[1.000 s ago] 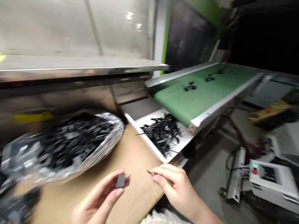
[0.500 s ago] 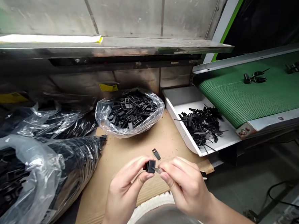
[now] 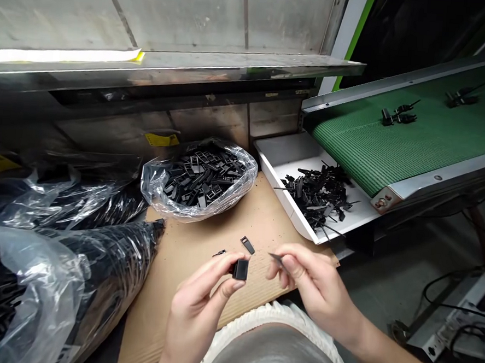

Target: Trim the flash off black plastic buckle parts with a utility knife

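Between thumb and fingers, my left hand (image 3: 202,305) holds a small black box-shaped part (image 3: 241,269). My right hand (image 3: 314,282) pinches a thin pointed blade (image 3: 276,257), its tip apart from the black part and aimed left. A flat black piece (image 3: 247,245) with an opening at one end lies on the brown cardboard (image 3: 193,241), just beyond my hands. Another small dark piece (image 3: 219,253) shows partly behind my left fingers. Farther back, a clear plastic bag (image 3: 248,187) stands open, full of similar black pieces.
A white tray (image 3: 297,220) with a heap of black parts stands below the end of a green conveyor belt (image 3: 425,151), which carries black parts. At left lie plastic bags (image 3: 126,262) of black pieces. A metal shelf (image 3: 233,66) crosses the back.
My right hand has drawn the blade away from the black part, to the right. A small dark piece now shows behind my left fingers. The whole view has shifted slightly.
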Action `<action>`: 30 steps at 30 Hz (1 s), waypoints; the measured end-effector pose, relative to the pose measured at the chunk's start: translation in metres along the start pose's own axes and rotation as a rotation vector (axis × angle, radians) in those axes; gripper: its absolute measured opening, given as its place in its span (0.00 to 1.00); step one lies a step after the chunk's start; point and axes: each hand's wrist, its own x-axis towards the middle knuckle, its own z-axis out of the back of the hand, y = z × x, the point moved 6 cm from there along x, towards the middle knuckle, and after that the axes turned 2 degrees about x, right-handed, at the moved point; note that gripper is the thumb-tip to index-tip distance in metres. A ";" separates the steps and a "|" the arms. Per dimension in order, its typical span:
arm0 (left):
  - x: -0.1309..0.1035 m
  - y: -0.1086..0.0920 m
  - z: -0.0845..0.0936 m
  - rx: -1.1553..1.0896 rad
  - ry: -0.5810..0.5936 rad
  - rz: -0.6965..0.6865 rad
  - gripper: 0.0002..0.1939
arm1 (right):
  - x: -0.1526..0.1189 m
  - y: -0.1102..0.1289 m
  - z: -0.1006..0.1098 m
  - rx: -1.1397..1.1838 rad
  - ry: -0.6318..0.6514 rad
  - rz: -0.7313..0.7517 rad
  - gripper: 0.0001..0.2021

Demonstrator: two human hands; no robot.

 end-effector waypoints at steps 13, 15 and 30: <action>-0.003 -0.005 0.000 0.059 0.030 -0.127 0.14 | 0.001 0.007 -0.026 -0.038 0.094 0.022 0.11; -0.002 -0.002 0.000 0.058 0.014 -0.101 0.14 | -0.003 0.010 -0.033 0.013 0.182 0.048 0.10; 0.002 0.025 -0.016 -0.411 0.267 0.303 0.19 | 0.010 -0.022 -0.014 0.062 -0.004 -0.144 0.08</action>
